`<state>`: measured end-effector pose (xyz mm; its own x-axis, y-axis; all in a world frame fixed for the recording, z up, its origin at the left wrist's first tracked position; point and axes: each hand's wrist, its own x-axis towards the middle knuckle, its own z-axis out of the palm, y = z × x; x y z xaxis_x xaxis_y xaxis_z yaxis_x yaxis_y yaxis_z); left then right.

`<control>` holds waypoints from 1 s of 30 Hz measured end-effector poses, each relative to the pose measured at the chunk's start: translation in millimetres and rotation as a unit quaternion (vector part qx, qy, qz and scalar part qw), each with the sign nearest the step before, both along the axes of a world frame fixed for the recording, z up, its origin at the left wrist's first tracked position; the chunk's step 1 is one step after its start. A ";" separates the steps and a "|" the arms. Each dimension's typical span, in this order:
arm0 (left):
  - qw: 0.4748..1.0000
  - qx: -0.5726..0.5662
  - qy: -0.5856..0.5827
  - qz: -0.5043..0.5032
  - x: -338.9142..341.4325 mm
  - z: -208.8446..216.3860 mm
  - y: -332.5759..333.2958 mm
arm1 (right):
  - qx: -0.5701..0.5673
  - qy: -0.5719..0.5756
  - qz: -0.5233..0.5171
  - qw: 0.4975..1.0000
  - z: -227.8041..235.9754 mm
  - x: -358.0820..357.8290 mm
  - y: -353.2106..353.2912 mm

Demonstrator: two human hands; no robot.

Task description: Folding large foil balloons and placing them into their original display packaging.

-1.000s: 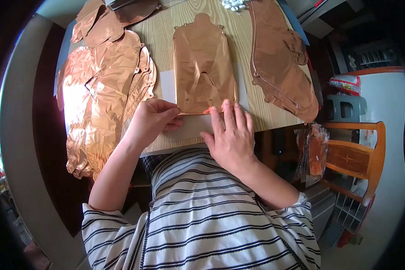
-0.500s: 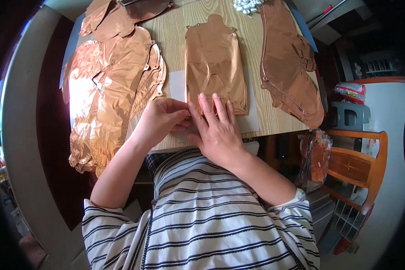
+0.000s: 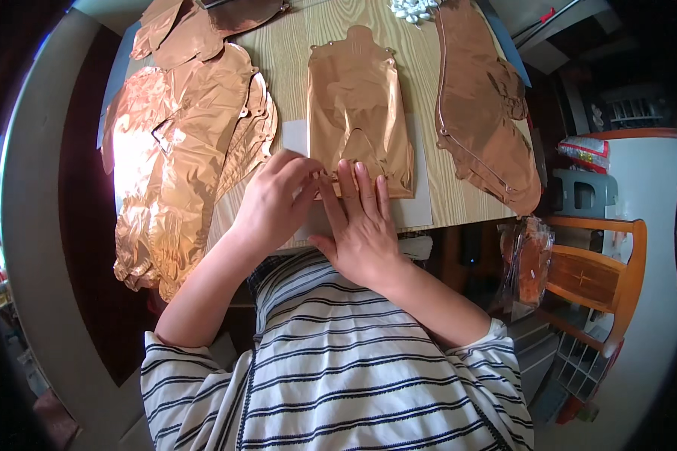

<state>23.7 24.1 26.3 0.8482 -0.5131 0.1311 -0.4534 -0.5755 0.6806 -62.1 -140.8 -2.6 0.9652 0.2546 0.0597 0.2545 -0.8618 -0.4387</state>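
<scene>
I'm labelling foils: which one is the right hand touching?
The middle foil: its near end is under the right hand; the left foils and right foils aren't.

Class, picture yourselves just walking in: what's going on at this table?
Someone in a striped top is working with copper-coloured foil at a wood-grain table. The right hand lies spread, its fingers on the near end of the middle foil piece. The left hand is bent at its near left corner; whether it grips anything is hidden. More foil lies on the left and right, with small white items at the far side.
</scene>
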 end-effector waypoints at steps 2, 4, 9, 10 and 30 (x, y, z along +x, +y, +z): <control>0.990 -0.001 -0.130 -0.063 7.1 -7.7 -1.6 | 0.007 -0.013 0.001 1.000 2.2 0.5 -0.8; 0.985 0.001 -0.151 -0.082 9.5 -11.5 -4.6 | 0.043 -0.035 0.003 0.998 1.8 1.6 -4.4; 0.978 0.021 -0.177 -0.106 11.9 -18.2 -6.9 | 0.107 -0.149 -0.083 0.980 7.4 2.9 -39.0; 0.977 0.022 -0.180 -0.112 12.9 -18.5 -7.8 | 0.101 -0.157 -0.113 0.976 11.3 2.1 -51.3; 0.964 0.164 -0.155 -0.137 -0.5 -19.4 -36.2 | 0.060 -0.180 -0.142 0.972 5.0 6.9 -92.3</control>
